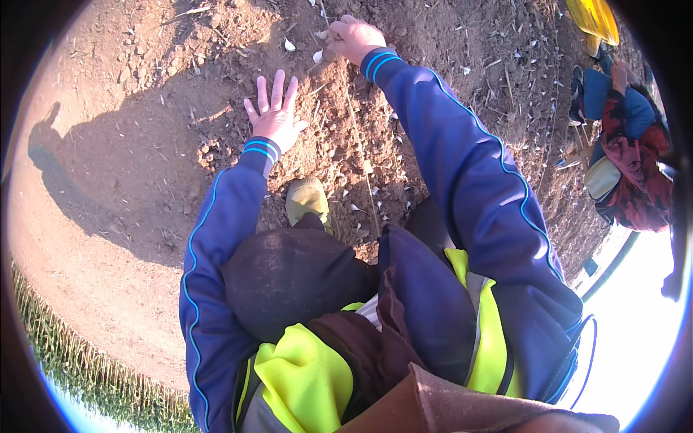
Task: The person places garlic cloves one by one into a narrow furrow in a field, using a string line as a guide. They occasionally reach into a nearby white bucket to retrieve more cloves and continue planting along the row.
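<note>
My left hand (275, 115) is held palm down over the loose soil with its fingers spread, holding nothing. Farther out, my right hand (356, 40) reaches to the ground with curled fingers, beside a taut string (354, 127) that runs along the soil. A pale piece shows at its fingertips; whether it is gripped or only touched, I cannot tell. Just to the left of that hand lie two white garlic cloves, one nearer (318, 56) and one farther off (289, 45). More cloves (354, 207) are scattered on both sides of the string.
My shoe (306, 200) rests on the soil left of the string. At the right, another person (631, 140) crouches by a second string, near a yellow object (594, 20). Dry straw and clods (208, 154) litter the ground. Tall plants (81, 373) edge the field.
</note>
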The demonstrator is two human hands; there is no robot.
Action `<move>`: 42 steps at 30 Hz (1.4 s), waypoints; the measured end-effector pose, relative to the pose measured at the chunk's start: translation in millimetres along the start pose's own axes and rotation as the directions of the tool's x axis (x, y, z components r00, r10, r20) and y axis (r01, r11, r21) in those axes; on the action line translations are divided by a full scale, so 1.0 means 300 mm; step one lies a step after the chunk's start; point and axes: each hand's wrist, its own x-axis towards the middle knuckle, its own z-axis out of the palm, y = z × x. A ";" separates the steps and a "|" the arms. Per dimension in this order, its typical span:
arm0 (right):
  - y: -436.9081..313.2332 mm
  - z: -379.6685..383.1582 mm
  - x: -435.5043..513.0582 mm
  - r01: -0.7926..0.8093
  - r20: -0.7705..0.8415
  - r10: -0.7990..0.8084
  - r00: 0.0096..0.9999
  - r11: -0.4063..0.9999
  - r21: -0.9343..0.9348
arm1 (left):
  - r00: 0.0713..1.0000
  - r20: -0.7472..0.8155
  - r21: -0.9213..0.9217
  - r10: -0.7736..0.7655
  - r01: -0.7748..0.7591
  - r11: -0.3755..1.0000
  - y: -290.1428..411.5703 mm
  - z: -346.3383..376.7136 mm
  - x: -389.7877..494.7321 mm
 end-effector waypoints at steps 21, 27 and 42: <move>0.240 -0.208 -0.155 -0.167 0.165 0.150 0.975 0.981 0.095 | 1.000 0.005 0.030 0.009 -0.010 1.000 -0.003 0.004 0.001; 0.200 -0.202 -0.122 0.034 0.383 0.026 0.923 0.988 -0.149 | 0.999 0.046 0.032 -0.024 0.022 0.999 0.009 -0.015 0.000; 0.132 -0.145 -0.074 -0.201 0.223 0.311 0.924 0.889 -0.411 | 0.999 0.034 0.016 -0.018 0.017 1.000 0.009 -0.016 0.001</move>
